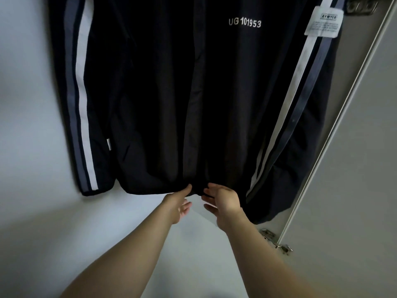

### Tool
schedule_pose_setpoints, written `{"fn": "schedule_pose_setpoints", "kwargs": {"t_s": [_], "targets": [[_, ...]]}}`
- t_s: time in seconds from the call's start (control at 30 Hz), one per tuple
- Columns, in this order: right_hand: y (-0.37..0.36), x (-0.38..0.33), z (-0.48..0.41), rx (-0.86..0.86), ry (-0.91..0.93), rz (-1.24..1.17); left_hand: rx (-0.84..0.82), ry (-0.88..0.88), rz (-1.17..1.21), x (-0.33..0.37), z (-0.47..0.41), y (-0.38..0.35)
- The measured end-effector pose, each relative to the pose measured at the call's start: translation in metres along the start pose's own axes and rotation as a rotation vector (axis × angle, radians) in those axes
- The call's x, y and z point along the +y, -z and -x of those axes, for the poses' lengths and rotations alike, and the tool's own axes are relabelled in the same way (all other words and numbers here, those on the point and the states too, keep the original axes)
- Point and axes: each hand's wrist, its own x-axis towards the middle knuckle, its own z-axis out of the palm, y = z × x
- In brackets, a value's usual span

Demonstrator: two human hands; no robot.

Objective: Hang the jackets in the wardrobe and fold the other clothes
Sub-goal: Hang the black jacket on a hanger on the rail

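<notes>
Jacket [193, 93]: dk, hung, long axis vert. Hem [150, 189] just above both hands. L hand [179, 204]: straight fingertip touching hem. R hand [224, 201]: fingers loose, spread; poss. touching.

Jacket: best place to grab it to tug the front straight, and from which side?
The hem either side of the centre strip, from below. The jacket hangs front-on, so the hem is its free lowest edge; the left hand and right hand sit just under it.
</notes>
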Motion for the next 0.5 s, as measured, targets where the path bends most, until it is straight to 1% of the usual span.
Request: {"fn": "schedule_pose_setpoints", "kwargs": {"t_s": [0.07, 0.17, 0.27, 0.4, 0.5], "targets": [[0.004, 0.007, 0.001, 0.015, -0.029, -0.026, -0.04, -0.029, 0.158, -0.008, -0.005, 0.003], [0.01, 0.017, 0.001, 0.028, -0.058, -0.03, -0.06, -0.093, 0.259, -0.024, -0.009, 0.005], [0.014, 0.024, 0.003, 0.025, -0.099, -0.021, -0.085, -0.109, 0.349, -0.04, -0.006, 0.009], [0.014, 0.034, 0.008, 0.014, -0.154, -0.007, -0.245, -0.119, 0.5, -0.062, -0.002, 0.023], [0.011, 0.04, 0.011, 0.025, -0.171, 0.014, -0.314, -0.097, 0.559, -0.072, 0.002, 0.033]]}}
